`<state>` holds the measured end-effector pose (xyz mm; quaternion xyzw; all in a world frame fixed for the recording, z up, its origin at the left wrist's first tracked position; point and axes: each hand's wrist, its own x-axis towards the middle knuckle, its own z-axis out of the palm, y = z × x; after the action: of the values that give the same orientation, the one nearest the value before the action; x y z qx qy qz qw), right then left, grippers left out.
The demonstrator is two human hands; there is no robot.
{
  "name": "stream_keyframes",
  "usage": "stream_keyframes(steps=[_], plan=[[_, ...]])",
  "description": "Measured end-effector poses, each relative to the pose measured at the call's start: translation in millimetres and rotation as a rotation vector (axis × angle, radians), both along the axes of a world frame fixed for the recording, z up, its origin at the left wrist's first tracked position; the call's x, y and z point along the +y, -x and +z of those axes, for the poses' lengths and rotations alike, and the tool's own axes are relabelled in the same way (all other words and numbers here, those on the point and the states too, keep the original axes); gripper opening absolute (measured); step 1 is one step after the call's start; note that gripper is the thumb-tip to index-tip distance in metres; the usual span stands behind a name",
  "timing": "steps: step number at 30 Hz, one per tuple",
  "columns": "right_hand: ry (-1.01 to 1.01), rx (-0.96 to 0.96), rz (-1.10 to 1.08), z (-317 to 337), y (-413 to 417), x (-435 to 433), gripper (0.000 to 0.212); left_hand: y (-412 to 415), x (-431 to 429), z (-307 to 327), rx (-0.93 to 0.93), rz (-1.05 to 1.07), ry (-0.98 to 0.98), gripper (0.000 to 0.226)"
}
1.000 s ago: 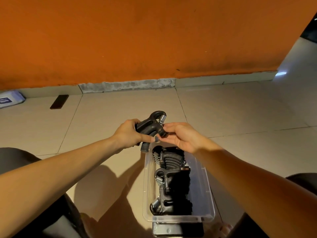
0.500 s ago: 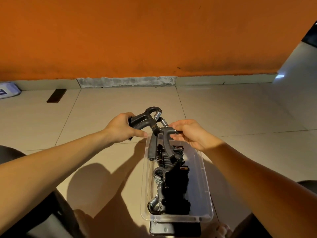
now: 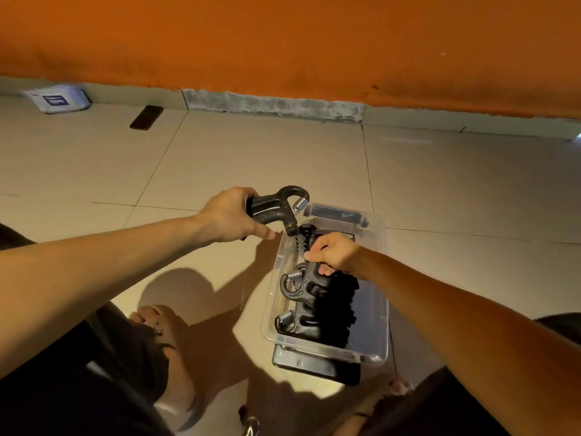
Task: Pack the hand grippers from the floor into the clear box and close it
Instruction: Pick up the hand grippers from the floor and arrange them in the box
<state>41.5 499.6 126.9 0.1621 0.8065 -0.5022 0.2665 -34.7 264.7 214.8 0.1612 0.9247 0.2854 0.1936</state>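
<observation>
While the orange wall (image 3: pixel 283 36) fills the top of the view and the tiled floor (image 3: pixel 251 158) spreads below it, the clear box (image 3: pixel 375 313) sits open on the floor between the person's feet, w/ a dark flat piece (image 3: pixel 314 366) under its near end, prob. the lid, though that can't be confirmed. Three packed grippers (image 3: pixel 317 297) lie in the box, coils to the left. Left hand (image 3: pixel 229 220) has its fingers wrapped tight round one handle of a fourth hand gripper (image 3: pixel 276 207), held in the air just over the box's far left corner. Right hand (image 3: pixel 333 254) is down inside the box, fingers pinched on the middle gripper's top edge, seemingly nudging it to make room. To do this well: shift the packed ones snug toward the near end, then lay the held gripper flat in the far gap, coil same way as the rest, so nothing sticks above the rim & the lid can seat. Hard to read: black handles merge in the dim light, so the exact count is approx.; right fingertips partly hidden; small objects by the wall unclear.
</observation>
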Motion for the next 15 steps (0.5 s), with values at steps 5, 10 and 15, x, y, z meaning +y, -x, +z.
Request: stream_keyframes(steps=[5,10,15], plan=[[-0.063,0.031,0.163,-23.1,-15.0,-6.0,0.016,-20.7,-9.4,-3.7,0.004,0.060,0.068,0.053],[-0.087,0.051,0.255,-36.2,-24.0,-20.1,0.013,-36.4,-10.8,-11.0,0.023,0.091,0.114,0.051],[-0.098,0.008,0.338,-39.3,-26.0,-22.5,0.026,-43.9,-10.4,-10.9,0.033,0.114,0.128,0.050]])
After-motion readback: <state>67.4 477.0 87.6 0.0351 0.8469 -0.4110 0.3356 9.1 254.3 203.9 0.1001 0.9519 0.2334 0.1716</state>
